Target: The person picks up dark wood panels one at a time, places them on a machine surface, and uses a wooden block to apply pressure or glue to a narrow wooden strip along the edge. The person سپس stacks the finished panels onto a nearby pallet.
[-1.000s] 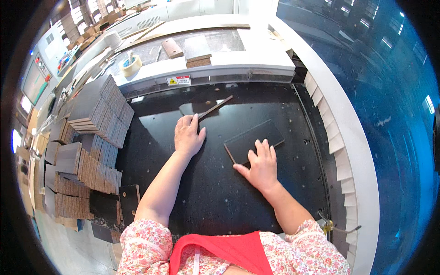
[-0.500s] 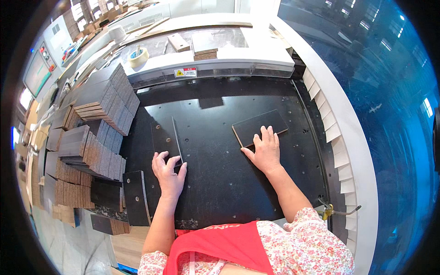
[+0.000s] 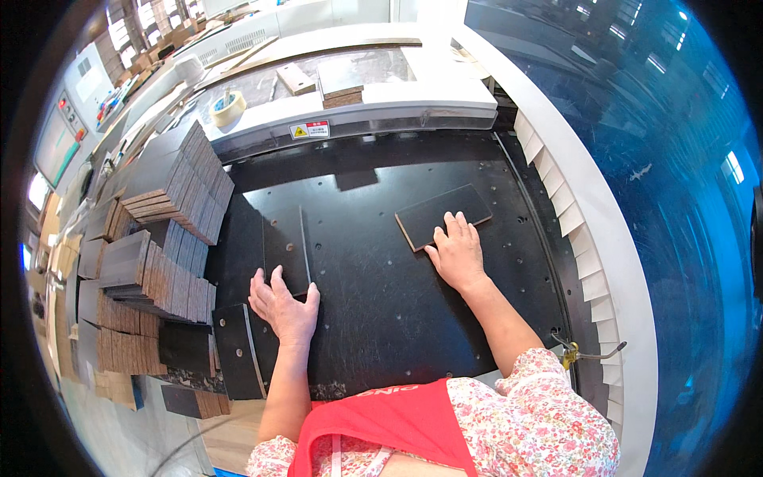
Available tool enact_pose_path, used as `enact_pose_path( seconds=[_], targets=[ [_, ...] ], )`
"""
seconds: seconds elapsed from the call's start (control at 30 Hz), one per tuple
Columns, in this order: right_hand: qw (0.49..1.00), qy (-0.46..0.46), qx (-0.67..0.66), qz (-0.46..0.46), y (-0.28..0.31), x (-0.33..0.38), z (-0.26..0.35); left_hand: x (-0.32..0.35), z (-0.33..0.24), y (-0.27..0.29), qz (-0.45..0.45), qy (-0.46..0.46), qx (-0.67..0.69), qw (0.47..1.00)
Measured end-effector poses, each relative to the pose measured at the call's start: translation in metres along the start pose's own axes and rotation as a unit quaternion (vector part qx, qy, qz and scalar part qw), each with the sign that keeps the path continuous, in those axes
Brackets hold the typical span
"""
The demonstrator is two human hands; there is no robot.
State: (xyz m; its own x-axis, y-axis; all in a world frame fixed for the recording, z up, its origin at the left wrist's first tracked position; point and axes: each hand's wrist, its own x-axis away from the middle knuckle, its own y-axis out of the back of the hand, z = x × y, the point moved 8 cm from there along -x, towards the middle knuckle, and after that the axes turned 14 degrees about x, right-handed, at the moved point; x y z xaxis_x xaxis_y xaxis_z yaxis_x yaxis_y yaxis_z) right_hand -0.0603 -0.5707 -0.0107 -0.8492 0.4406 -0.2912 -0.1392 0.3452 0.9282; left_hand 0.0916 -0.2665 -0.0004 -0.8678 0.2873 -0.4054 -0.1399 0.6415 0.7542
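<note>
On the black work surface (image 3: 358,318) lie two small dark boards. My left hand (image 3: 288,312) is at the near end of the left board (image 3: 284,234), which has drilled holes and a pale right edge. Its thumb and fingers are spread apart around that end; whether they touch it I cannot tell. My right hand (image 3: 458,250) rests with its fingers flat over the near edge of the right board (image 3: 445,208), which lies at a slant. Part of that board is hidden under the fingers.
Stacks of cut boards (image 3: 171,258) stand along the left, with a drilled board (image 3: 238,350) at the near left corner. A roll of tape (image 3: 228,109) sits on the white ledge behind. White bellows (image 3: 586,266) border the right side, near a yellow fitting (image 3: 570,355).
My left hand has opened, its fingers spreading away from the left board, which now lies flatter. The right hand stays on its board. The whole view has shifted slightly.
</note>
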Motion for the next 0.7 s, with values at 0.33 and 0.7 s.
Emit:
enact_pose_path(
  seconds=[0.33,0.7],
  targets=[
    [0.996,-0.016,0.044,-0.079,-0.007,-0.032,-0.015,0.000,0.015,-0.003,0.019,0.062,0.007,0.998],
    [0.991,-0.028,0.103,-0.078,-0.047,-0.124,-0.070,-0.003,0.006,-0.005,0.021,0.030,-0.005,0.999]
  ],
)
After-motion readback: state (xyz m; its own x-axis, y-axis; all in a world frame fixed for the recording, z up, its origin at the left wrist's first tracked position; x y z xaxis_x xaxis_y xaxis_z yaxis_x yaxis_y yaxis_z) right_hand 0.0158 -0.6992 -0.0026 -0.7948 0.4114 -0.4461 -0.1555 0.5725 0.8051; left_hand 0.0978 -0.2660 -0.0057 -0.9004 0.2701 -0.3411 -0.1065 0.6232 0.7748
